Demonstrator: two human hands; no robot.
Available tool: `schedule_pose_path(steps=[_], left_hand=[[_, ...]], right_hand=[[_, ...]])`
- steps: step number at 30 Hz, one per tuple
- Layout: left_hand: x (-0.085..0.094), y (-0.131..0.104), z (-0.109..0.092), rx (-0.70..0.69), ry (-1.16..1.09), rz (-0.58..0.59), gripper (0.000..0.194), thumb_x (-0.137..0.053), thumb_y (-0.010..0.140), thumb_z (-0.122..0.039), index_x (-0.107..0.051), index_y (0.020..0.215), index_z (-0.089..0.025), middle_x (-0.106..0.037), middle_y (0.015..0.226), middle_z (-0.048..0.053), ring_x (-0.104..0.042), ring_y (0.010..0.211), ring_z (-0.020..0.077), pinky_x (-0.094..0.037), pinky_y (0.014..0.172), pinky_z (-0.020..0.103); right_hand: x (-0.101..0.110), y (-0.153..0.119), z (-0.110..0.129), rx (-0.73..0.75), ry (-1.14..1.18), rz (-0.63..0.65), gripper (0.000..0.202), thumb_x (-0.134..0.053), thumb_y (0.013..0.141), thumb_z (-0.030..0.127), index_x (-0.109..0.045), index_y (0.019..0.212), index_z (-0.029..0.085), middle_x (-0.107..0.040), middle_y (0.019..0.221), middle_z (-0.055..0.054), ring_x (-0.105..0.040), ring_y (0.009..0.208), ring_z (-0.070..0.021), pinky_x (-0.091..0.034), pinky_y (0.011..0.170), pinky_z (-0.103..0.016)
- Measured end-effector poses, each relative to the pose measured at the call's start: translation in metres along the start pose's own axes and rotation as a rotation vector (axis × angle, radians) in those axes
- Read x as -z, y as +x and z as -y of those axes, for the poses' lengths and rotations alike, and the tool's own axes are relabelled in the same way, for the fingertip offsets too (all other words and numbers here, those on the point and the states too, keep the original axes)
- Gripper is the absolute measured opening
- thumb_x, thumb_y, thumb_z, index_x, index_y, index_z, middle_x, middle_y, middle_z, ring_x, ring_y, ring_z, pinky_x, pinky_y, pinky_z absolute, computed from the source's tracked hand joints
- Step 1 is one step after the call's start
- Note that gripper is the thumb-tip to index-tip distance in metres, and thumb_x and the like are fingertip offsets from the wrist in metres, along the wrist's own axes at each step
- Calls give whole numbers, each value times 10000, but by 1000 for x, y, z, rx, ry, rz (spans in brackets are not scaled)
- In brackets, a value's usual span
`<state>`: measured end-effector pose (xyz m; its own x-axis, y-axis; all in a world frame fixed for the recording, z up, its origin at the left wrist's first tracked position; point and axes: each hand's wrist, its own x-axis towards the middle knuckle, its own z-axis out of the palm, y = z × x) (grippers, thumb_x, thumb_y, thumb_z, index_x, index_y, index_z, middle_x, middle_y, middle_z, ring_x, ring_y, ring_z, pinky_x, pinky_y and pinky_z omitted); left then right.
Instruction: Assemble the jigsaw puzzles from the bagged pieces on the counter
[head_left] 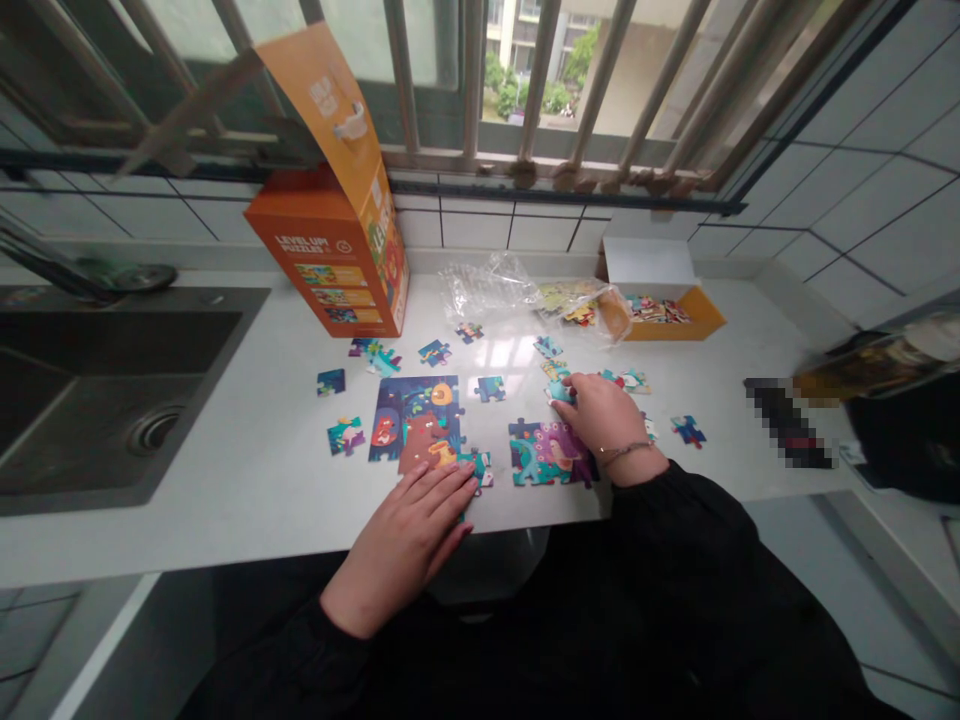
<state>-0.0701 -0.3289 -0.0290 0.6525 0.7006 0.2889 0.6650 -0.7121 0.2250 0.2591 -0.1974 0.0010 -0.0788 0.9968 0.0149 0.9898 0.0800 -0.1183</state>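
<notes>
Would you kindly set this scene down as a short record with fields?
Left hand: laid over the lower edge of the bear section
Right hand: at a teal piece, grip unclear
Purple section: apart from the bear section, on its right
Loose pieces: scattered around both sections
Orange box: upright, flap raised
Small box: open, holding pieces
Sink: far left

A: Desk [262,520]?
B: Smooth, hard, glossy; bright reflection in it.
A: Loose puzzle piece [491,389]?
B: Printed card by the look, faint sheen.
A: Tall box [330,240] is cardboard, smooth print.
B: Wrapper [487,290]: clear plastic film, crinkled, shiny.
A: Sink [211,395] looks dull, matt. Drain [157,432]?
B: Metallic, brighter.
A: Wall tiles [476,218]: smooth, light gloss.
B: Sleeve [697,540]: matt cloth, soft folds.
</notes>
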Motion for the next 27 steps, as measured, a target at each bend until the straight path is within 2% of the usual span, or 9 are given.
schedule_pose_path(steps=[5,9,11,14,16,19,22,27], left_hand=[[7,-3,6,27,2,3,497,-586,1099,-279,-562,1593,-237,-592,1638,80,-583,1492,264,-435,1298,508],[8,-4,8,29,8,23,497,-592,1092,-271,-568,1587,-234,-568,1660,74,-563,1509,268,-435,1297,510],[8,-4,7,34,0,17,500,-600,1087,-271,-572,1584,-237,-576,1653,74,-569,1503,268,-433,1299,512],[9,-3,5,45,-7,4,489,-594,1089,-276,-580,1576,-238,-591,1639,75,-581,1489,265,-430,1299,518],[9,-2,3,52,-7,3,481,-583,1093,-279,-581,1572,-238,-592,1638,77,-584,1484,264,-431,1297,521],[9,-2,2,61,-4,10,478,-577,1093,-271,-579,1570,-238,-585,1643,78,-580,1486,263,-425,1299,522],[9,-2,1,60,1,6,470,-575,1094,-269,-580,1563,-235,-587,1642,74,-574,1489,263,-418,1301,521],[8,-3,1,63,-23,-10,498,-583,1086,-260,-568,1584,-255,-597,1633,75,-579,1486,259,-405,1311,516]], right_hand=[[-1,8,-7,-27,160,-14,449,-814,894,312,-693,1300,161,-768,1066,-91,-697,993,-253,-469,859,-319],[7,3,-6,-11,300,-36,169,-714,915,320,-718,1023,191,-729,915,-46,-649,836,-212,-418,753,-298],[11,-5,3,-12,392,-17,178,-652,959,371,-676,898,206,-687,799,-17,-611,739,-190,-381,695,-291],[15,-23,26,21,558,128,309,-608,1004,480,-645,850,215,-639,694,16,-569,641,-164,-350,635,-282],[15,-34,46,88,613,270,322,-624,1004,494,-668,855,211,-665,708,14,-579,645,-154,-352,632,-272],[14,-43,72,193,520,410,243,-677,981,409,-718,862,201,-733,801,-15,-606,710,-152,-345,650,-266],[16,-42,86,225,359,428,241,-665,990,370,-748,845,197,-767,841,-46,-615,738,-158,-328,652,-273],[25,-30,93,256,151,455,316,-655,987,431,-792,818,203,-797,839,-84,-648,744,-174,-304,624,-301]])
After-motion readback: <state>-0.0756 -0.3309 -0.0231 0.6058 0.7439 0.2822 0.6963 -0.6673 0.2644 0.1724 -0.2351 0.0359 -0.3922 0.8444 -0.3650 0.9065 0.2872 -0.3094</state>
